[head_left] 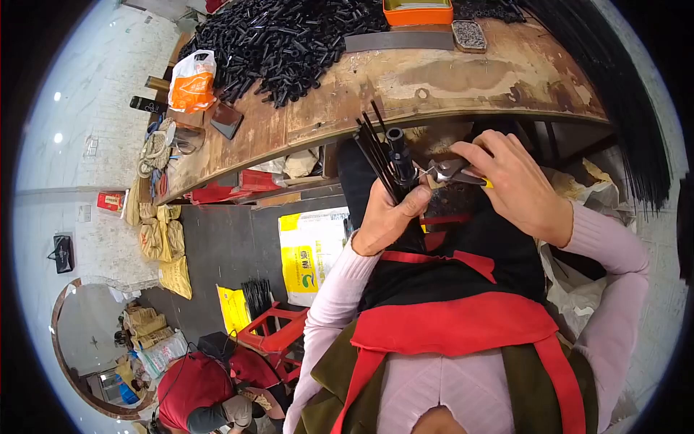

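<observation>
In front of my lap, my left hand (388, 218) is closed around a bundle of thin black rods (374, 153) and a black tubular piece (398, 153), both pointing up toward the workbench. My right hand (515, 181) grips pliers (450, 170) with dark metal jaws and yellow on the handle. The plier jaws are close beside the tubular piece, at what looks like a thin wire (428, 171) near my left thumb. Whether the jaws bite on it is too small to tell. The lower ends of the rods are hidden by my left hand.
The wooden workbench (318, 134) carries a heap of short black tubes (267, 47), an orange box (418, 14), a grey strip (397, 41), a phone (226, 121) and a glass mug (186, 137). Long black strands (614, 65) hang at right. A co-worker (199, 390) bends near a red stool (282, 325).
</observation>
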`<state>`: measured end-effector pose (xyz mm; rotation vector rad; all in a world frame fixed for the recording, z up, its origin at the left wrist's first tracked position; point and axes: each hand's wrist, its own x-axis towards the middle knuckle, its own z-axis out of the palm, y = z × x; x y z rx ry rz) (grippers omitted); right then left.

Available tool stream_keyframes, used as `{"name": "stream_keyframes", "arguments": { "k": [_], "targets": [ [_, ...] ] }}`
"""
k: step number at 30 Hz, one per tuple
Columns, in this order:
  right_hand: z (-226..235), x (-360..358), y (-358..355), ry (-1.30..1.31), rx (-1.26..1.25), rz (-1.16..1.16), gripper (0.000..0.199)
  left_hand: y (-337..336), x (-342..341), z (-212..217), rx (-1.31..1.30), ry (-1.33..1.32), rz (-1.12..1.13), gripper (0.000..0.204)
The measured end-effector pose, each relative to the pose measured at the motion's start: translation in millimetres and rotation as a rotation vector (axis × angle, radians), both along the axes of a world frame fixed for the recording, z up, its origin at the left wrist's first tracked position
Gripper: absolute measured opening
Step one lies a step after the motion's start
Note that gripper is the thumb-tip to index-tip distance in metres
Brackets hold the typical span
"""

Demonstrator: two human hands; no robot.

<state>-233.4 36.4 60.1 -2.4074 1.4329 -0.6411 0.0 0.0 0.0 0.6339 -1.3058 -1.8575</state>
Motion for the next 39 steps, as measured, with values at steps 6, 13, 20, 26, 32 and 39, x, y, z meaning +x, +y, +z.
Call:
{"name": "stream_keyframes", "arguments": {
  "k": [6,13,20,26,32,39],
  "targets": [
    [1.0,2.7,0.8,-0.006,-0.108,-0.018,0.041,2.0,-3.6,3.6,0.008,0.043,-0.027,0.025],
    [0.8,6.6,1.2,0.033,-0.071,-0.046,0.054,1.8,-0.6,6.4,0.040,0.058,-0.015,0.025],
    [3.5,8.2,1.1,0.123,-0.053,-0.093,0.052,3.3,-2.1,8.4,0.070,0.082,0.001,0.018],
    [-4.2,17.4,-0.2,-0.035,-0.115,-0.081,0.052,4.6,-5.2,7.2,0.031,0.018,0.080,0.018],
    [-0.9,18.4,-1.2,0.129,-0.104,-0.123,0.042,3.3,-2.1,6.1,0.016,0.008,0.072,0.018],
    [35.7,-3.8,-15.8,0.053,0.151,0.256,0.041,1.3,6.7,6.1,0.014,0.019,-0.019,0.024]
  ]
}}
